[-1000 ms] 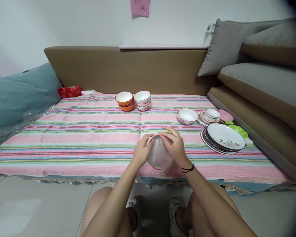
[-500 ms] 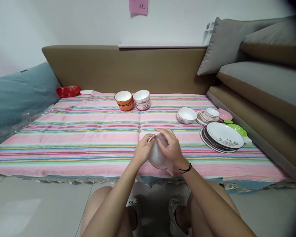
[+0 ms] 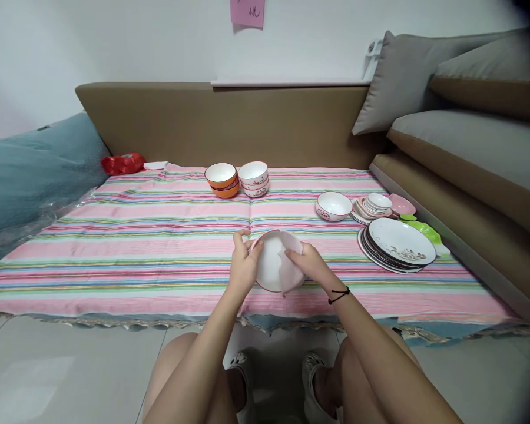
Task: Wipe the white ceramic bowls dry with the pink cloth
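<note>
A pale wall rises behind a brown sofa back, and a pink striped cloth covers the seat. A blue-green cushion fills the left end; grey and brown cushions are piled at the right.

Near the right end sits a stack of plates, the top one bearing a brown floral print. At the cloth's front middle, the red-rimmed white bowl is tilted between two hands; whether it touches the cloth cannot be told. The left hand grips its left rim, thumb inside. The right hand pinches a thin pale sheet against the right side, its fingers mostly hidden.

Farther back, orange bowls and white patterned bowls stand in adjacent stacks. Another white bowl stands beside small nested dishes.

On the wall, a pink note carries dark handwritten characters, cropped by the top edge and too partial to read. A black cord circles the right wrist.
</note>
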The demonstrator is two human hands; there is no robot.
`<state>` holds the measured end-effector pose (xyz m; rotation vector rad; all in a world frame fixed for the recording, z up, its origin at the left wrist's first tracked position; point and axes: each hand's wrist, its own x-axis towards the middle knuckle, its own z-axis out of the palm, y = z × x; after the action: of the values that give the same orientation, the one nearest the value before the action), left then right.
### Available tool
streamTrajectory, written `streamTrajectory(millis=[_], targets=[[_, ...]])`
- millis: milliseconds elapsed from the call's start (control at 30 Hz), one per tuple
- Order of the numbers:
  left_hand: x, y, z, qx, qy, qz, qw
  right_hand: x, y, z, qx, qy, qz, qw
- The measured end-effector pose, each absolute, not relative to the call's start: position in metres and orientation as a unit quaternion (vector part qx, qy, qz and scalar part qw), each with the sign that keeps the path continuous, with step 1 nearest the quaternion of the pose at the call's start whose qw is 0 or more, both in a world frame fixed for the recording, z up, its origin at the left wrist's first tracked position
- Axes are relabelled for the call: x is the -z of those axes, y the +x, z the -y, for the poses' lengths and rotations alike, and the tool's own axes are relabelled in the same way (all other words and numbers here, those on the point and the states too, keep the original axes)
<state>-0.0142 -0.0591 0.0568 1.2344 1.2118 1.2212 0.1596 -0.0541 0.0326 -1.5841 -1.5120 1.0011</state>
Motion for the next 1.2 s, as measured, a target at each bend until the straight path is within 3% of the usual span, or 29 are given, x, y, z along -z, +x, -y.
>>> streamTrajectory(millis=[133, 333, 467, 633, 833, 1000, 1100, 1200], targets=[[-0.061, -0.015, 0.058, -0.529, 0.5, -0.516, 0.451, -0.03, 0.153, 0.056, -0.369, -0.637, 0.578, 0.352], [-0.076, -0.02, 0.06, -0.397, 0.603, -0.55, 0.421, -0.041, 0.161, 0.059, -0.185, -0.677, 0.649, 0.294], [-0.077, -0.022, 0.062, -0.311, 0.647, -0.523, 0.459, -0.044, 0.167, 0.061, -0.097, -0.604, 0.754, 0.238], [-0.074, -0.021, 0.065, -0.237, 0.668, -0.491, 0.507, -0.044, 0.163, 0.063, -0.081, -0.517, 0.832, 0.185], [-0.074, -0.02, 0.063, -0.365, 0.562, -0.47, 0.574, -0.049, 0.165, 0.059, -0.107, -0.582, 0.76, 0.269], [-0.064, -0.012, 0.056, -0.513, 0.467, -0.464, 0.551, -0.037, 0.164, 0.054, -0.29, -0.638, 0.617, 0.357], [-0.061, -0.01, 0.054, -0.534, 0.463, -0.453, 0.544, -0.029, 0.163, 0.056, -0.38, -0.646, 0.558, 0.357], [-0.067, -0.012, 0.056, -0.5, 0.483, -0.452, 0.559, -0.027, 0.165, 0.057, -0.391, -0.642, 0.542, 0.377]])
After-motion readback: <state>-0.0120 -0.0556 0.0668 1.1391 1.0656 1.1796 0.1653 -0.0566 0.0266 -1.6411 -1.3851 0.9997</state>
